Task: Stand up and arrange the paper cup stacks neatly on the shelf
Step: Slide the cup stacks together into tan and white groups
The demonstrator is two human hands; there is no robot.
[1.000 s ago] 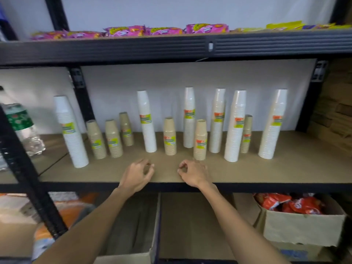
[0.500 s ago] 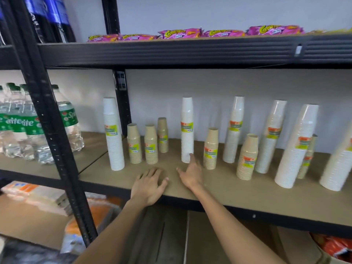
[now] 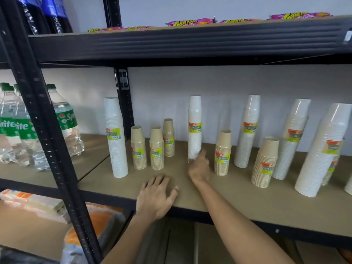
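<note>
Shelf (image 3: 238,197): brown board, black frame. Cup stacks: white and tan, all upright along it. Tall white stack (image 3: 194,128): centre, right hand (image 3: 199,168) touching its base, grip unclear. Left hand (image 3: 155,197): flat on board, fingers apart.

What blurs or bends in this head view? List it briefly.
Head view: the right hand is motion-smeared near the tall white cup stack; stacks at the right edge, like the large white stack, lean from wide-angle distortion; the left hand stays fairly sharp; lighting even, shadows soft.
</note>
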